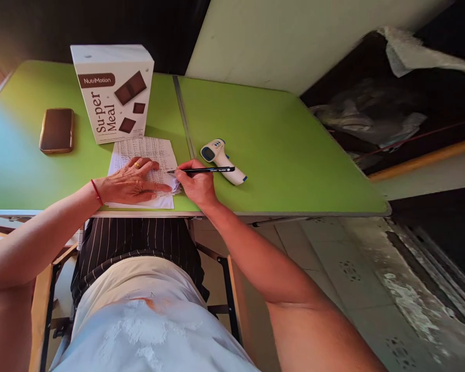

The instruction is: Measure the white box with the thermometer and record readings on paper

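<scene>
My right hand (pixel 198 185) is closed around a black pen (pixel 213 169), its tip against the right part of a written-on sheet of paper (pixel 155 150). Rows of small dark marks cover the sheet, too small to read. Flat across the lower left of the paper lies my left hand (pixel 134 181), fingers spread, with a ring on one finger and a red string on the wrist. Just right of my right hand, a white infrared thermometer (pixel 220 153) rests on its side, partly behind the pen.
A white box (pixel 112 93) printed "NutriMotion Su-per Meal" stands upright behind the paper. A phone (pixel 57 130) lies to the left on the green folding table (pixel 279 150). Clear plastic wrapping (pixel 364 113) is beyond the table's right edge. A wooden chair arm (pixel 238 305) shows below.
</scene>
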`<state>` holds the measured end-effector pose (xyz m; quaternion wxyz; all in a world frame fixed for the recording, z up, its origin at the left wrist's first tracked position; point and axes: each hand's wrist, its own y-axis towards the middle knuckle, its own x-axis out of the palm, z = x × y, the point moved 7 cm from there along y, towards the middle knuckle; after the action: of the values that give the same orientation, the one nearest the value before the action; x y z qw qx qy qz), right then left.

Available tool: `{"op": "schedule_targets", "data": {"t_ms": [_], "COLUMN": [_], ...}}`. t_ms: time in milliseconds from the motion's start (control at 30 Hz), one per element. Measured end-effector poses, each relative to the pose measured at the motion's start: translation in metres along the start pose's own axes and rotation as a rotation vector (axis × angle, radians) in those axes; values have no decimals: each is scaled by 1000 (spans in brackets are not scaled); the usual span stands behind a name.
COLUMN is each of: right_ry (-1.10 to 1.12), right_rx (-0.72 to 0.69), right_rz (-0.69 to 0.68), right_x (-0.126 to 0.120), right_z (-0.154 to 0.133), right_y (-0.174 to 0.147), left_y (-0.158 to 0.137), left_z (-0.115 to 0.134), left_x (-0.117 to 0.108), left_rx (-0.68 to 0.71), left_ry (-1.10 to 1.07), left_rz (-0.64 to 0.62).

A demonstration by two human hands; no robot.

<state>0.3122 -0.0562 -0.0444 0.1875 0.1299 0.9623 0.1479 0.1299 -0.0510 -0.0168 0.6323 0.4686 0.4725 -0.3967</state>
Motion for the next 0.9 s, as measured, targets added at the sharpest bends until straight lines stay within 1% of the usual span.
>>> {"op": "schedule_targets", "data": {"t_ms": [100,300,467,533,700,900], "right_ry": [-1,-20,-4,-5,-29,-43], "right_rx": [-7,-6,-19,-25,-11,-6], "right_rz": [-15,0,80,92,54,43], "right_x": [1,0,-4,-5,-3,-2], "right_z": [-1,0,-1,-2,0,0], "right_y": [0,0,0,0,1,1], "left_y": [0,0,0,0,0,0], "left_z": [0,-1,0,0,-1,0], "left_x": [1,1,0,0,0,-1], "left_rx": [-2,-11,0,-1,-8,-7], "left_ry": [-8,-18,5,8,-7,-21], "left_rz": [-4,2,-12,-16,-13,-2]}}
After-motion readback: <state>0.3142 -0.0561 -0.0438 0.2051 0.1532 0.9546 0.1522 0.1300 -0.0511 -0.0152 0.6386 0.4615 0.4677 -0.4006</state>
